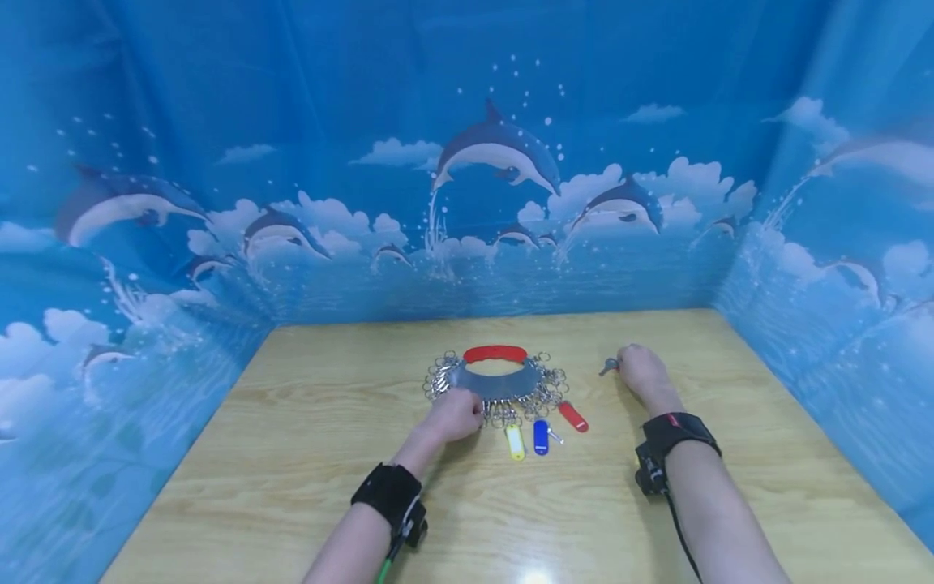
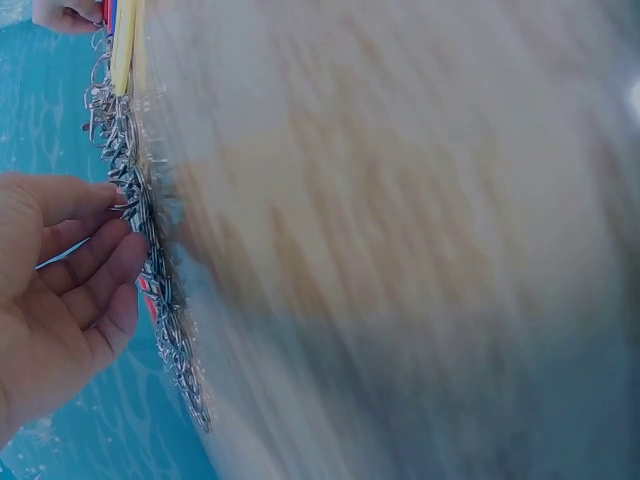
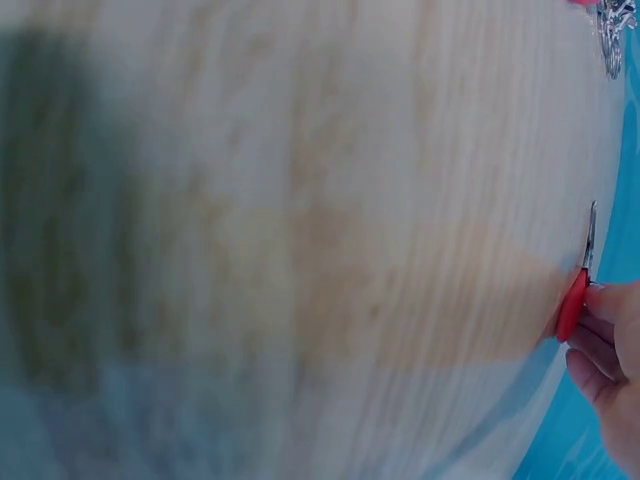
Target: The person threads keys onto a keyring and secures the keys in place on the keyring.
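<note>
A key holder with a red handle [image 1: 494, 354] and a curved grey plate [image 1: 496, 383] lies on the table, metal rings and clips hanging all round its edge. At its front left, my left hand [image 1: 454, 414] pinches one of the metal clips [image 2: 130, 200] between thumb and fingertips. My right hand [image 1: 644, 375], to the right of the holder, grips a red key tag [image 3: 573, 305] low over the wood. From that tag a metal key [image 1: 608, 367] sticks out to the left; the hand hides the tag in the head view.
In front of the holder lie a yellow key tag [image 1: 516, 443], a blue key tag [image 1: 541, 437] with a small key [image 1: 556, 435] beside it, and another red key tag [image 1: 573, 417]. A dolphin-print curtain [image 1: 350, 268] surrounds the wooden table [image 1: 292, 454] at the back and sides.
</note>
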Demonstrator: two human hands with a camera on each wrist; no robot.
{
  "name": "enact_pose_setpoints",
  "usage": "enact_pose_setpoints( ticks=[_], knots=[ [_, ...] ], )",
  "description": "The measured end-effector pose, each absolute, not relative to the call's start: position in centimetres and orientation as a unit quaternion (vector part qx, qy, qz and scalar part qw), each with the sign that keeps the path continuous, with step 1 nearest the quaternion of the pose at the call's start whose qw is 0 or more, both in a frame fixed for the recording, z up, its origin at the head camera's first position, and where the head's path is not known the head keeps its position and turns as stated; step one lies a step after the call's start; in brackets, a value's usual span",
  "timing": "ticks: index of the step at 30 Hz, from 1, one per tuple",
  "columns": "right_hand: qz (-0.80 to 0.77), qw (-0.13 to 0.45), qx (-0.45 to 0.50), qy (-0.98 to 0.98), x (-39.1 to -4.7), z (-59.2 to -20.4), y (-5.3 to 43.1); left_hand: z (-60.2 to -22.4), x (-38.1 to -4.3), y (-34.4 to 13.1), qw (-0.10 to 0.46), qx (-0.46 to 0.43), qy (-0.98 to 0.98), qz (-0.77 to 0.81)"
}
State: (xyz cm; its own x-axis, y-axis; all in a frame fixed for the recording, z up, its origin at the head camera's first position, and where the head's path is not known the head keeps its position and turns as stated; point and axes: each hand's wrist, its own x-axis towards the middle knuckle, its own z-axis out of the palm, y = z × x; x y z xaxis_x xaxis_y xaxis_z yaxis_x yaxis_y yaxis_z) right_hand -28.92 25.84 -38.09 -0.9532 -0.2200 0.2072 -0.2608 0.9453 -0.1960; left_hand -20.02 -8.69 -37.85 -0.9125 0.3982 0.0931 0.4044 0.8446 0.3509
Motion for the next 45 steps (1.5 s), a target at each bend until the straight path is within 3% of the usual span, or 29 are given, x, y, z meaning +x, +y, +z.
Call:
enact_pose_setpoints(
  ticks=[12, 29, 45],
  knots=[
    [0.202, 0.063, 0.070, -0.975, -27.8, -37.8, 27.2, -37.5, -20.0, -8.7, -0.010, -0.201, -0.959, -0.199],
    [0.331, 0.147, -0.031, -0.932, -25.8, -37.1, 29.6, -37.6, -20.4, -8.3, 0.025, -0.188, -0.957, -0.218],
    [0.331, 0.215, -0.021, -0.919, -25.0, -37.4, 30.4, -37.9, -20.4, -8.8, 0.071, -0.167, -0.959, -0.218]
  ],
)
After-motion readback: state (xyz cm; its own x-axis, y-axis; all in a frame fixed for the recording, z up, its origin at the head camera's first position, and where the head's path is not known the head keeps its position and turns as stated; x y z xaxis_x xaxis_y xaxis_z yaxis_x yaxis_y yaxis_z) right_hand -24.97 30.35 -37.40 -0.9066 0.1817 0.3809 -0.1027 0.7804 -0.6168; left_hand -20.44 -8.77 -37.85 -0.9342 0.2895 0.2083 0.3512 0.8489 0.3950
